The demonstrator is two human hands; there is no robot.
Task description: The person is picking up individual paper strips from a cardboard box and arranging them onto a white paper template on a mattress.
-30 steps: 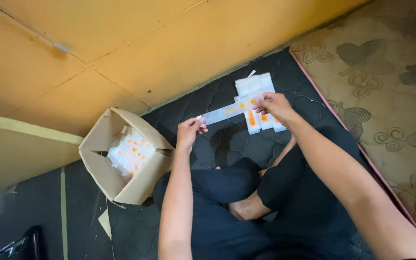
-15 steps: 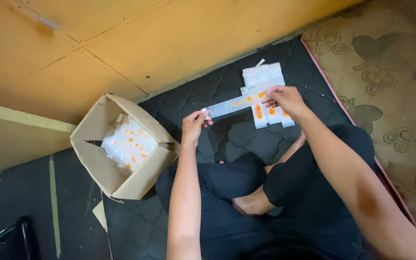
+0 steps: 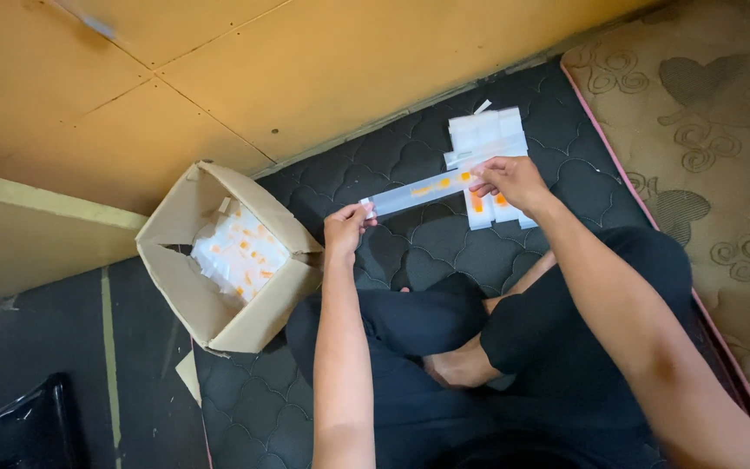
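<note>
I sit cross-legged on a dark quilted mat [image 3: 410, 156]. Between both hands I hold a long clear plastic strip [image 3: 418, 189] with small orange pieces inside. My left hand [image 3: 345, 227] pinches its left end, and my right hand [image 3: 509, 181] pinches its right end. Under my right hand lies a stack of white packets with orange marks [image 3: 490, 139] on the mat. To my left stands an open cardboard box [image 3: 210, 313] holding several clear packets with orange bits [image 3: 240, 252].
A yellow-brown wall [image 3: 219, 78] rises just behind the mat. A beige patterned mattress [image 3: 705, 113] with a pink edge borders the right side. A black object [image 3: 19, 426] lies at the bottom left on the dark floor.
The view has shifted slightly. My hands have drawn the strip out a little longer and lifted it off the stack; the box sits in the same place.
</note>
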